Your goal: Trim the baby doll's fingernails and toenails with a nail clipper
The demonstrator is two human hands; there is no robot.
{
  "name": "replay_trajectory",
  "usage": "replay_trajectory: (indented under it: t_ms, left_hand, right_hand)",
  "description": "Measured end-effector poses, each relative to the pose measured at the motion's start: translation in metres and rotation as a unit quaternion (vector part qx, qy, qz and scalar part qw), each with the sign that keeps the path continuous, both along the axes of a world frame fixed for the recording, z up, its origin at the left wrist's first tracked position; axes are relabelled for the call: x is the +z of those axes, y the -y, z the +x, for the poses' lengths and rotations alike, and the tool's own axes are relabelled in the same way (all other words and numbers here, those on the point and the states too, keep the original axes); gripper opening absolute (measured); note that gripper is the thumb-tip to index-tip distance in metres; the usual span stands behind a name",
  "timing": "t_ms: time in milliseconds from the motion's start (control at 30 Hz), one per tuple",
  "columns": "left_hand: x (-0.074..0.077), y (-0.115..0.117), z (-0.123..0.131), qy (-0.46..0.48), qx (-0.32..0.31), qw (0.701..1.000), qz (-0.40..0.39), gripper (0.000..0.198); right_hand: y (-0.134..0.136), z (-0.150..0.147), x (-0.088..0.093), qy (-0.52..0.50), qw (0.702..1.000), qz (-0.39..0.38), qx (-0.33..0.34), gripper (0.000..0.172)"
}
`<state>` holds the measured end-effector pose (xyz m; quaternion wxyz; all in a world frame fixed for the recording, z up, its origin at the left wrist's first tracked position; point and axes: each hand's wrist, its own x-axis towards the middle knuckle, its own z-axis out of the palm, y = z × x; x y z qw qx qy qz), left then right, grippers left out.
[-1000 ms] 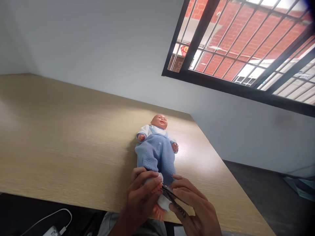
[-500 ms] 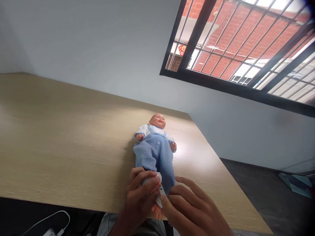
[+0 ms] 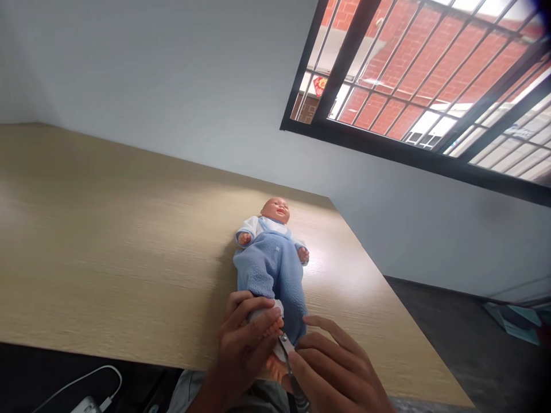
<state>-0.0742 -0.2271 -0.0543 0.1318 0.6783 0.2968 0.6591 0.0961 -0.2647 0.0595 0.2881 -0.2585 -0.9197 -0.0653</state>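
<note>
A baby doll [image 3: 269, 261] in blue fleece overalls and a white top lies face up on the table, its feet toward me. My left hand [image 3: 241, 338] is closed around the doll's foot [image 3: 274, 327] on the left, its toes showing past my fingers. In my right hand [image 3: 333, 364] is a metal nail clipper [image 3: 285, 343], pinched between thumb and fingers, with a dark lever pointing down. The clipper's tip is close to the toes; whether it touches them I cannot tell. The other bare foot [image 3: 275, 367] shows below, partly covered by the clipper.
The doll rests on a wooden table [image 3: 129, 258], whose near edge is close to my lap. A white cable and device [image 3: 88, 405] are below at the left. Behind stand a grey wall [image 3: 172, 74] and a barred window [image 3: 413, 86].
My right hand has shifted slightly down and left. The clipper has turned, so its dark lever now shows pointing downward. My left hand and the doll stay nearly still.
</note>
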Motion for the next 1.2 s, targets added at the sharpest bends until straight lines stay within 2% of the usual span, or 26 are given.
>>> replay_trajectory:
  t_ms: [200,433,867,967,1100,1200]
  left_hand:
    - [0.0,0.0,0.0,-0.003,-0.002,1.0,0.003,0.023]
    - [0.0,0.0,-0.001,0.007,-0.01,1.0,-0.005,0.026]
    - [-0.001,0.0,-0.001,0.014,-0.014,1.0,-0.005,0.031]
    - [-0.002,0.0,0.0,0.016,-0.008,1.0,-0.008,0.028]
    - [-0.001,0.0,0.0,0.011,0.005,1.0,-0.003,0.028]
    - [-0.001,-0.001,0.001,0.017,0.001,1.0,-0.004,0.029]
  right_hand:
    - [-0.007,-0.003,-0.002,-0.003,1.0,0.003,0.003,0.016]
    - [-0.001,-0.007,0.003,0.01,1.0,0.009,-0.005,0.019]
    - [-0.006,-0.008,0.002,0.074,0.995,0.065,0.014,0.022]
    - [-0.001,-0.008,0.003,0.078,0.995,0.058,-0.001,0.027]
    - [0.002,-0.007,0.006,0.077,0.995,0.063,-0.027,0.026]
    - [-0.001,-0.008,0.004,0.073,0.995,0.066,-0.013,0.029]
